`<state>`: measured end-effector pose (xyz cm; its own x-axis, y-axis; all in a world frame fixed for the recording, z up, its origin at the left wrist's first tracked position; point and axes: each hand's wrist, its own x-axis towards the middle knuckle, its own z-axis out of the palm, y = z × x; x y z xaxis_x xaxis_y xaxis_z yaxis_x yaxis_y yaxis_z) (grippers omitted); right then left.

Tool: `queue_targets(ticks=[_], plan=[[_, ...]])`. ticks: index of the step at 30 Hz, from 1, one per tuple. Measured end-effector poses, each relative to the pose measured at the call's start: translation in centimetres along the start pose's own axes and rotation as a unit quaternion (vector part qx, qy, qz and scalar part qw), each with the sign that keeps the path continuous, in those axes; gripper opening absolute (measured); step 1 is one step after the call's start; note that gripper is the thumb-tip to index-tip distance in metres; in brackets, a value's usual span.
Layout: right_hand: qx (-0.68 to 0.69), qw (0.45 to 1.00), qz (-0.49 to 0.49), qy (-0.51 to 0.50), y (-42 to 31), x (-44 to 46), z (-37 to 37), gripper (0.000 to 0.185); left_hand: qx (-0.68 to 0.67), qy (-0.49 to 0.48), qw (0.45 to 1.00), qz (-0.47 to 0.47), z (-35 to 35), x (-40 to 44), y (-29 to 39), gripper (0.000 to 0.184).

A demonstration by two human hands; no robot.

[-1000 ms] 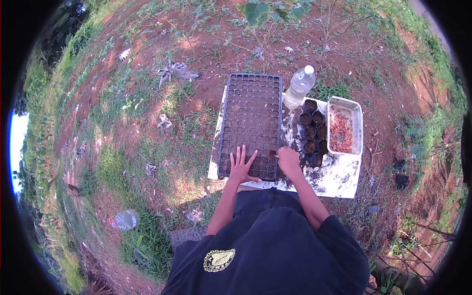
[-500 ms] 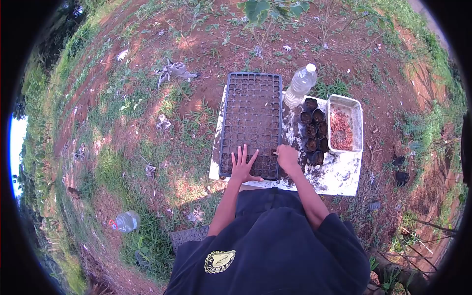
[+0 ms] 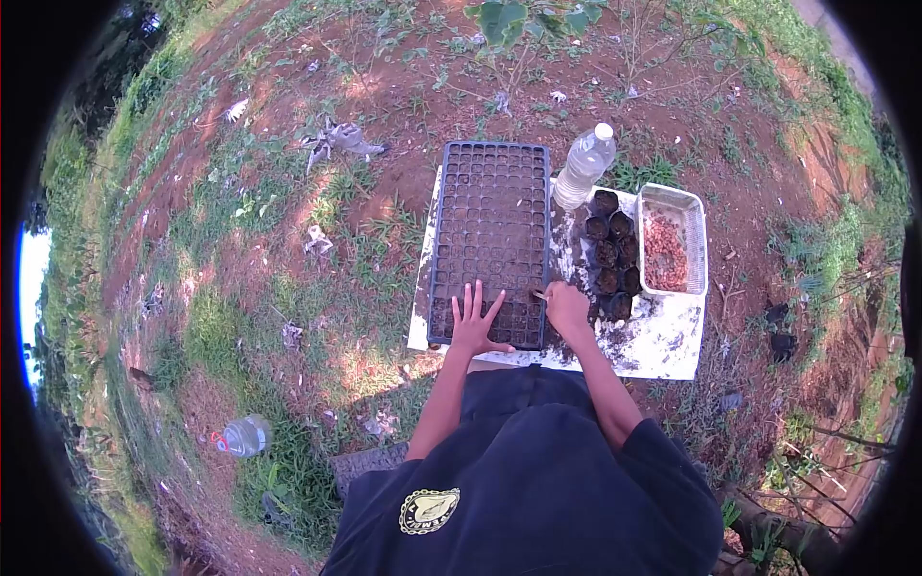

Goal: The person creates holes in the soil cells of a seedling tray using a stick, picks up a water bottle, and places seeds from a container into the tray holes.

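A dark seedling tray [image 3: 492,226] with many soil-filled cells lies on a white, soil-smeared board [image 3: 663,346]. My left hand [image 3: 471,324] rests on the tray's near left part, palm down with its fingers spread. At the tray's near right edge, my right hand [image 3: 567,309] is closed, with a small thin stick-like piece [image 3: 540,295] poking out of its fingers over a cell. Several small black pots of soil [image 3: 606,253] stand just right of that hand. Beyond them is a white basket [image 3: 698,245] holding reddish seeds [image 3: 665,254].
A clear bottle with a white cap [image 3: 585,168] stands beside the tray's far right side. Another clear bottle [image 3: 247,436] lies on the grass at left. Grey cloth or plastic [image 3: 343,139] lies on the soil, and a leafy plant [image 3: 519,24] rises at the far side.
My right hand has shifted slightly at the tray's right edge, and the thin piece in its fingers now shows more. My left hand stays spread on the tray.
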<state>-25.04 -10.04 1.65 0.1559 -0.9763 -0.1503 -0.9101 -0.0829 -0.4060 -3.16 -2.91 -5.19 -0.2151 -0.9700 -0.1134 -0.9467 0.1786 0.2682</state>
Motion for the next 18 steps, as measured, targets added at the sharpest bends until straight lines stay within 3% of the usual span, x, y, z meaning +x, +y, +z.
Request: queue_targets(ticks=[5, 10, 13, 18], plan=[[-0.059, 0.998, -0.009, 0.005, 0.4, 0.3, 2.1, 0.011, -0.006, 0.003, 1.000, 0.003, 0.0, 0.2, 0.1, 0.141], [0.022, 0.999, 0.009, 0.042, -0.4, -0.8, 0.7, 0.009, -0.008, -0.005, 1.000, -0.002, -0.2, 0.0, 0.1, 0.140], [-0.032, 0.999, 0.018, -0.005, -0.3, -1.0, 0.9, 0.008, -0.008, 0.007, 1.000, 0.003, 0.3, 0.1, -0.1, 0.140], [0.010, 0.999, 0.026, 0.016, -0.5, -0.6, 1.2, 0.009, -0.013, -0.004, 1.000, -0.002, -0.2, 0.1, 0.0, 0.140]])
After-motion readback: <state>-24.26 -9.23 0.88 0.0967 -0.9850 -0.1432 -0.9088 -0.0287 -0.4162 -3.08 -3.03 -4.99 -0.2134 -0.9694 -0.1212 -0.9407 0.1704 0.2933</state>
